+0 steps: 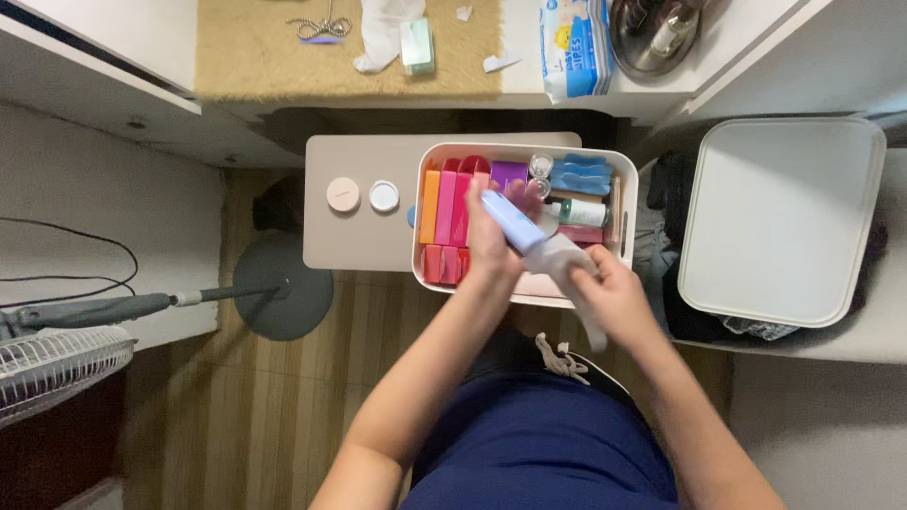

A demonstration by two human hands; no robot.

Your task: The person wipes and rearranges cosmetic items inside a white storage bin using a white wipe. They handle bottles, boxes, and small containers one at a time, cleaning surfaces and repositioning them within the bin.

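A floor of striped brownish wood planks fills the lower frame, with the round grey base of a standing fan (282,298) at left centre. Nearest the camera, dark blue cloth covers the lap. Just above it the right hand (616,300) has its fingers curled closed around a crumpled white cloth (567,264), pressed against a smooth, slim light-blue tube (513,222). The left hand (491,244) grips that tube, fingers wrapped tight around it, at frame centre over a white rounded plastic bin (425,274) packed with glossy pink, orange and purple packets. The bin sits on a matte beige low table (364,203) beside two round lids. Farther up, a coarse woven mat (255,57) lies on a white shelf
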